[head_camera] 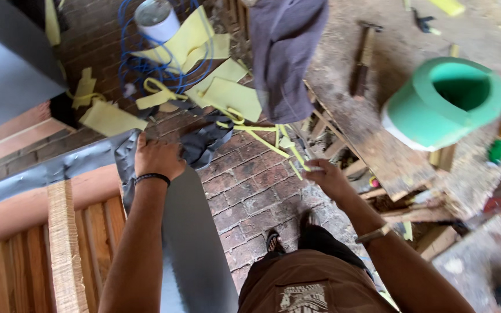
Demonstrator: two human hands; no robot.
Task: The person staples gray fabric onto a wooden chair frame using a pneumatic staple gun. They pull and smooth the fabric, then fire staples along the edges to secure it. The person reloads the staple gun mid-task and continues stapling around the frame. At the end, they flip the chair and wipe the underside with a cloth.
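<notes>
Left hand (156, 157) pressed down on grey membrane sheet (195, 243), fingers curled over its far edge and clamped on the crumpled fold. Sheet draped across wooden frame (65, 243) at near left, hanging down toward brick floor (250, 191); lower end cut off by the frame bottom. Right hand (327, 177) held out to the right, well apart from the sheet, fingertips pinching thin yellow strip (273, 142) that trails far-left toward yellow scraps (227, 95); exact grip blurred, hard to make out. Blue cable coil (146, 64) and white can (156, 20) at far left, can partly cut off at top. Grey cloth (285, 52) hanging far centre, hiding what lies behind. Green ring (436, 104) on dusty boards at far right, hammer (363, 58) beside it. Sandalled foot (273, 240) half hidden by brown shorts.
</notes>
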